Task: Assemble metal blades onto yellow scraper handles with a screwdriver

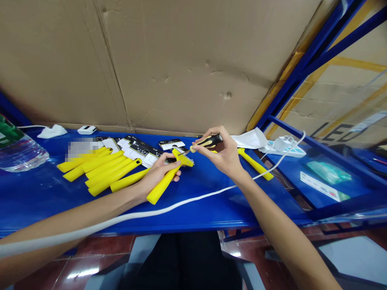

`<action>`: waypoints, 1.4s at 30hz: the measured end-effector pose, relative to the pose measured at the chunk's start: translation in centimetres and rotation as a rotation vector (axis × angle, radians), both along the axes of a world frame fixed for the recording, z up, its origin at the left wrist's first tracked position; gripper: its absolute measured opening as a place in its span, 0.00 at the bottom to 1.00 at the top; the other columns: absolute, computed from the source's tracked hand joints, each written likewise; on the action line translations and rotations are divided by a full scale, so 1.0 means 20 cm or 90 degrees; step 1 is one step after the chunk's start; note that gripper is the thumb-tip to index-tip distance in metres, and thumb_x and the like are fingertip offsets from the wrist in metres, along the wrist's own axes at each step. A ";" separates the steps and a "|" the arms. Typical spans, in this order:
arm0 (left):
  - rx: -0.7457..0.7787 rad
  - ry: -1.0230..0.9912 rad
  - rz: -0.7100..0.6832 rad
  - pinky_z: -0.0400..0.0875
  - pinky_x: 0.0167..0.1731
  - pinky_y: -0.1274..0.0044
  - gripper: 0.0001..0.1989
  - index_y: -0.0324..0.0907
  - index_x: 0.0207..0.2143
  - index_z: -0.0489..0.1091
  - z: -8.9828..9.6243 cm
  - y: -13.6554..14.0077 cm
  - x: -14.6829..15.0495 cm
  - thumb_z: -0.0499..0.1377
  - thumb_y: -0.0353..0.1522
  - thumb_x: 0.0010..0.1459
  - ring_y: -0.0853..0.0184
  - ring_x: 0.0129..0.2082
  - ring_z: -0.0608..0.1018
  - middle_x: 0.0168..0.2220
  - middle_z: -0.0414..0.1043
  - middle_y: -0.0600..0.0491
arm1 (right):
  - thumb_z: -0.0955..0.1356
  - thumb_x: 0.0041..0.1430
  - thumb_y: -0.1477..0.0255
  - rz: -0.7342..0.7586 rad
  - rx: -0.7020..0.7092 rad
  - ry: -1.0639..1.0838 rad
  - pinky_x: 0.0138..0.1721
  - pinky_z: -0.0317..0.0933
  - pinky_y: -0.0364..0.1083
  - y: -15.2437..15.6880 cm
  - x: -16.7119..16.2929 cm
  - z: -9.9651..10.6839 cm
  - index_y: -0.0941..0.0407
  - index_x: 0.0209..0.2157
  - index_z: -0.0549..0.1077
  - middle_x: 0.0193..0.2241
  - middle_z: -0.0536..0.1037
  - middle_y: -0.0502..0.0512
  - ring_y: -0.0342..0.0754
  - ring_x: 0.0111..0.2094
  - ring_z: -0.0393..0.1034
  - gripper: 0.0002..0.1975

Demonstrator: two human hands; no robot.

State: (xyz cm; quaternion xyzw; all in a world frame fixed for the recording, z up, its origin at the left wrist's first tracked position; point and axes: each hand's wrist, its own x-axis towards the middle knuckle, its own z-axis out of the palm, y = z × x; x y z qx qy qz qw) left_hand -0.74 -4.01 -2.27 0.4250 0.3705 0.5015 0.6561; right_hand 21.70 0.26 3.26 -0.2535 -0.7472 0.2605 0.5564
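Observation:
My left hand (161,171) is closed around a yellow scraper-like tool (165,184), its plastic handle slanting down to the left and its wider head up to the right. In my right hand (225,153) is a screwdriver (210,141) with a black and pale-yellow handle. Its thin shaft points left, and the tip meets or nearly meets the tool's head; the exact contact is too small to make out. Several yellow handles (113,177) lie side by side left of my left hand. Another yellow tool (256,165) rests to the right, beyond my right hand.
Printed black-and-white cards (139,150) lie behind the handles on the blue table (193,213). A white cable (187,204) crosses in front, over my left forearm. A large clear bottle (21,151) stands left; a power strip (286,149) sits right. Cardboard (187,72) rises behind.

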 end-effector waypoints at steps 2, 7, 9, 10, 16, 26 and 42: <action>0.008 0.001 -0.003 0.71 0.26 0.79 0.23 0.44 0.47 0.65 0.00 0.00 0.00 0.74 0.37 0.59 0.69 0.29 0.79 0.38 0.81 0.50 | 0.80 0.57 0.54 -0.033 0.004 0.002 0.39 0.80 0.51 0.00 -0.01 0.00 0.49 0.43 0.71 0.36 0.84 0.50 0.52 0.39 0.85 0.23; 0.030 0.044 -0.041 0.70 0.27 0.77 0.23 0.46 0.50 0.63 0.02 -0.03 -0.01 0.72 0.39 0.62 0.68 0.25 0.78 0.30 0.79 0.53 | 0.83 0.51 0.55 -0.166 0.055 0.024 0.29 0.73 0.47 0.00 -0.01 0.02 0.50 0.38 0.70 0.27 0.77 0.45 0.47 0.27 0.76 0.25; 0.027 0.059 -0.056 0.69 0.27 0.77 0.23 0.47 0.50 0.62 0.04 -0.04 -0.01 0.71 0.40 0.62 0.67 0.22 0.77 0.26 0.78 0.54 | 0.83 0.52 0.56 -0.171 0.056 0.045 0.28 0.73 0.47 0.00 -0.01 0.02 0.50 0.37 0.69 0.27 0.76 0.45 0.46 0.27 0.74 0.25; 0.025 0.062 -0.056 0.68 0.26 0.77 0.24 0.47 0.50 0.61 0.05 -0.05 -0.01 0.71 0.40 0.62 0.67 0.22 0.76 0.25 0.77 0.55 | 0.82 0.53 0.56 -0.150 0.047 0.055 0.30 0.75 0.47 0.00 -0.01 0.02 0.50 0.39 0.69 0.30 0.78 0.46 0.46 0.29 0.76 0.24; 0.025 0.038 -0.038 0.68 0.26 0.78 0.25 0.46 0.48 0.62 0.06 -0.04 0.00 0.73 0.40 0.59 0.68 0.23 0.76 0.27 0.78 0.54 | 0.76 0.67 0.61 0.078 -0.001 0.091 0.45 0.81 0.55 0.01 -0.01 -0.01 0.49 0.48 0.65 0.46 0.83 0.55 0.53 0.45 0.85 0.18; 0.032 0.010 0.007 0.67 0.25 0.79 0.26 0.45 0.47 0.64 0.02 -0.03 0.00 0.75 0.40 0.57 0.68 0.26 0.77 0.33 0.80 0.51 | 0.81 0.59 0.60 0.027 -0.028 0.074 0.41 0.82 0.55 -0.02 -0.02 0.00 0.48 0.43 0.64 0.36 0.85 0.51 0.54 0.41 0.86 0.24; 0.037 0.052 -0.027 0.66 0.24 0.79 0.26 0.47 0.48 0.62 0.09 -0.07 0.01 0.74 0.40 0.58 0.69 0.22 0.76 0.28 0.78 0.56 | 0.82 0.53 0.54 -0.135 0.089 0.122 0.33 0.77 0.53 -0.01 -0.02 -0.01 0.46 0.47 0.62 0.33 0.80 0.46 0.50 0.30 0.79 0.33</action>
